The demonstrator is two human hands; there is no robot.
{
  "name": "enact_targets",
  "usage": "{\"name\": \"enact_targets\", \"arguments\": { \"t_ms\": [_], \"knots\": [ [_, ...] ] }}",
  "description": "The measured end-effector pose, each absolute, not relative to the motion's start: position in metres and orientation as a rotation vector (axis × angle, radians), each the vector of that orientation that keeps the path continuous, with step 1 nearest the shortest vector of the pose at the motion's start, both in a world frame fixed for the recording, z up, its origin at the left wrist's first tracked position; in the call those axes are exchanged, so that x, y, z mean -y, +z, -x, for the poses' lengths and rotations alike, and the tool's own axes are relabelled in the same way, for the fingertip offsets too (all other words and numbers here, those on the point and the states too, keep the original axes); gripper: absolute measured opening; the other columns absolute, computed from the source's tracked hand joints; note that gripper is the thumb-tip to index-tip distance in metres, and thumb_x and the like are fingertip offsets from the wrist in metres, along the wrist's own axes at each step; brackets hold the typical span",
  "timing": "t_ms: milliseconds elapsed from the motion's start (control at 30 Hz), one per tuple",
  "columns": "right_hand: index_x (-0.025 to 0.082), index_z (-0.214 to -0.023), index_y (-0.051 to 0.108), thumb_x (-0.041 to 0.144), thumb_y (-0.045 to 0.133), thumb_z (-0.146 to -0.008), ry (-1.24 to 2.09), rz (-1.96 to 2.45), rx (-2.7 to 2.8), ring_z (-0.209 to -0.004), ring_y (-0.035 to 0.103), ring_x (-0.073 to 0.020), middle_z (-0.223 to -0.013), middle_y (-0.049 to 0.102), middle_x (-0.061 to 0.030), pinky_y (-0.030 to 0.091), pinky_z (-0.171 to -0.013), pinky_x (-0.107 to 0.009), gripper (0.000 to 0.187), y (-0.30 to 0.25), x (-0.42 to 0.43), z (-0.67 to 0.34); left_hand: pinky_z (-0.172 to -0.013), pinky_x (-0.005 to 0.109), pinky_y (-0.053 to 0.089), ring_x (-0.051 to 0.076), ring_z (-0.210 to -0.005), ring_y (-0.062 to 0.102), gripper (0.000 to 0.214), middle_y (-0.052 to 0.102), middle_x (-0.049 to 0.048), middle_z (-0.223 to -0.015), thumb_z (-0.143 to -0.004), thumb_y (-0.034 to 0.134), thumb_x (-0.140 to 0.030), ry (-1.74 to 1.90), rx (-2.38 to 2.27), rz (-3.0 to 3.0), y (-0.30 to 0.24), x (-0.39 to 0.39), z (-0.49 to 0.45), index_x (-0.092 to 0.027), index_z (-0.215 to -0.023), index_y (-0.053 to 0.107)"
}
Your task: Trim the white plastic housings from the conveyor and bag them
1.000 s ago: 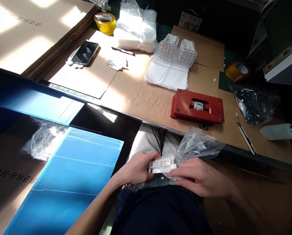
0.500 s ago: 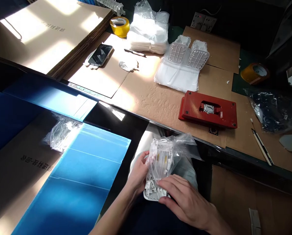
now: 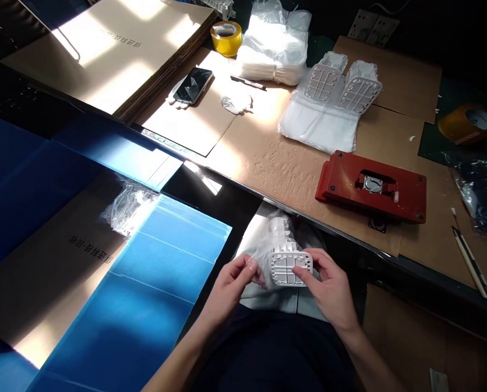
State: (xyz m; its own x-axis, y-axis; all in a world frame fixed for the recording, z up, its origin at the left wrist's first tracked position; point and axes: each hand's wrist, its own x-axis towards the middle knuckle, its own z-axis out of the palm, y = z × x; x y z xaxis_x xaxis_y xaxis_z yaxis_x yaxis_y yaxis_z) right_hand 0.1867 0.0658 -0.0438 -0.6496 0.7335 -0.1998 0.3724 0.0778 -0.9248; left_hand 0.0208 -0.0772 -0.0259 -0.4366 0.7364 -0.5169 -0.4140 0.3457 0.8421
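Above my lap is a white plastic part [image 3: 291,269] with a ribbed, rounded rectangular end facing me. Its far portion sits inside a clear plastic bag [image 3: 263,249]. My left hand [image 3: 235,276] pinches the bag's edge on the left side of the part. My right hand [image 3: 328,286] grips the ribbed end from the right, thumb across its face and fingers behind. Two similar white parts [image 3: 359,92] stand on the table, next to a stack of flat clear bags [image 3: 319,122].
A red fixture [image 3: 376,188] lies near the table edge. Behind are a bundle of bags [image 3: 273,49], yellow tape [image 3: 226,39], a phone [image 3: 193,86] and a pen [image 3: 248,83]. At left, a carton with blue flaps [image 3: 157,261] contains a bagged item [image 3: 131,206].
The white part has been turned so its ribbed end faces me. My right hand has moved from its lower part to that end's right side. The view has shifted left.
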Motion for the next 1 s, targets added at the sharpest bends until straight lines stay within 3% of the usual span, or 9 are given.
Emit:
{"name": "enact_targets", "arguments": {
  "t_ms": [167,300,367,433,500,633,800,867,1000],
  "knots": [
    [0.02,-0.095,0.068,0.033,0.069,-0.09,1.598,1.116,2.159,-0.086,0.062,-0.0199,-0.097,0.066,-0.0059,0.052,-0.075,-0.03,0.014,-0.042,-0.056,-0.173,-0.062,0.032,0.037,0.016,-0.063,0.046,0.026,0.056,0.002,-0.071,-0.098,0.052,-0.037,1.165,-1.873,-0.754,-0.006,0.066,-0.045,-0.02,-0.079,0.059],
    [0.02,-0.094,0.064,0.028,0.063,-0.093,1.59,1.125,2.102,-0.088,0.062,-0.0197,-0.099,0.065,-0.0064,0.052,-0.078,-0.031,0.008,-0.032,-0.046,-0.164,-0.072,0.035,0.048,0.022,-0.077,0.061,0.02,0.069,0.0088,-0.092,-0.091,0.063,-0.033,1.237,-1.655,-0.861,0.002,0.083,-0.037,-0.021,-0.105,0.07],
    [0.02,-0.09,0.063,0.026,0.06,-0.094,1.626,1.085,2.086,-0.089,0.062,-0.0193,-0.099,0.065,-0.0063,0.052,-0.08,-0.03,0.008,-0.027,-0.041,-0.159,-0.075,0.036,0.051,0.023,-0.08,0.066,0.022,0.073,0.009,-0.092,-0.088,0.07,-0.037,1.413,-1.464,-0.637,-0.004,0.098,-0.023,-0.021,-0.101,0.076],
    [0.02,-0.087,0.065,0.024,0.06,-0.094,1.659,1.005,2.109,-0.089,0.063,-0.0182,-0.098,0.065,-0.0056,0.052,-0.079,-0.029,0.009,-0.02,-0.036,-0.154,-0.069,0.029,0.05,0.016,-0.066,0.062,0.024,0.069,0.003,-0.071,-0.087,0.07,-0.043,1.697,-1.457,-0.042,-0.017,0.106,-0.008,-0.02,-0.082,0.076],
    [0.02,-0.091,0.068,0.021,0.061,-0.094,1.707,0.876,2.151,-0.09,0.063,-0.0172,-0.098,0.065,-0.0049,0.051,-0.08,-0.028,0.008,-0.014,-0.03,-0.15,-0.068,0.025,0.05,0.013,-0.069,0.063,0.027,0.071,0.0011,-0.08,-0.091,0.066,-0.047,1.697,-1.396,0.234,-0.035,0.104,0.003,-0.021,-0.095,0.073],
    [0.022,-0.113,0.072,0.023,0.059,-0.097,1.867,0.549,2.27,-0.095,0.066,-0.0176,-0.105,0.067,-0.0062,0.055,-0.081,-0.027,0.021,-0.006,-0.029,-0.148,-0.078,0.04,0.056,0.026,-0.081,0.07,0.053,0.074,0.0139,-0.092,-0.088,0.062,-0.06,1.491,-1.039,0.369,-0.063,0.087,0.002,-0.01,-0.104,0.07],
    [0.026,-0.11,0.072,0.017,0.06,-0.095,1.489,0.689,2.298,-0.088,0.067,-0.0172,-0.1,0.066,-0.0049,0.057,-0.075,-0.027,0.021,0.007,-0.042,-0.157,-0.086,0.048,0.055,0.033,-0.086,0.073,0.063,0.075,0.0151,-0.092,-0.085,0.055,-0.064,1.516,-0.76,0.435,-0.067,0.084,-0.008,-0.009,-0.115,0.066],
    [0.029,-0.11,0.071,0.009,0.06,-0.093,1.35,0.6,2.324,-0.085,0.067,-0.0179,-0.097,0.067,-0.0043,0.058,-0.073,-0.029,0.029,0.023,-0.042,-0.164,-0.09,0.052,0.054,0.035,-0.093,0.072,0.07,0.075,0.017,-0.1,-0.085,0.052,-0.068,1.546,-0.693,0.445,-0.066,0.087,-0.006,-0.01,-0.123,0.062],
    [0.035,-0.123,0.068,0.003,0.059,-0.087,1.187,0.361,2.373,-0.1,0.07,-0.0254,-0.107,0.072,-0.005,0.06,-0.083,-0.039,0.049,0.055,-0.042,-0.183,-0.094,0.056,0.051,0.038,-0.099,0.072,0.074,0.075,0.0187,-0.105,-0.084,0.053,-0.069,1.58,-0.618,0.445,-0.069,0.092,-0.002,-0.01,-0.127,0.06]
  ]
}}
